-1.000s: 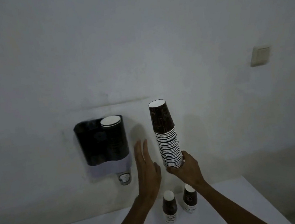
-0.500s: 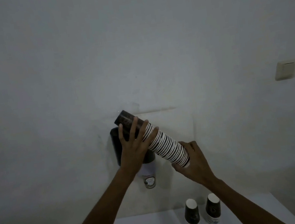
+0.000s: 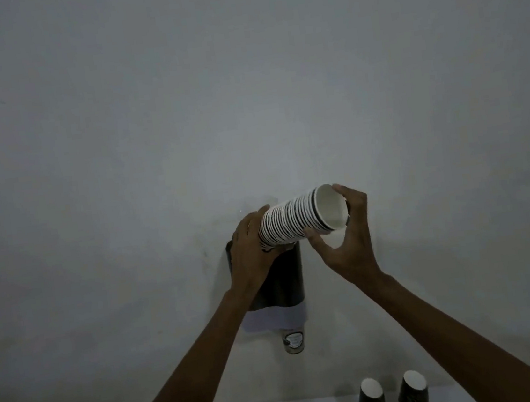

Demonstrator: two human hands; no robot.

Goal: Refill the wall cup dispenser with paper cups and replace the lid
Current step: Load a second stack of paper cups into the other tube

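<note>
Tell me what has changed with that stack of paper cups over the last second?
The nested stack of dark paper cups went from upright in the right hand to lying nearly level above the black wall dispenser, open end toward the camera. The left hand, free before, now grips its far end. The two small cup stacks stayed on the table.

Both hands, left (image 3: 250, 252) and right (image 3: 350, 240), hold cup stack (image 3: 296, 220) tilted above dispenser (image 3: 283, 282).
</note>
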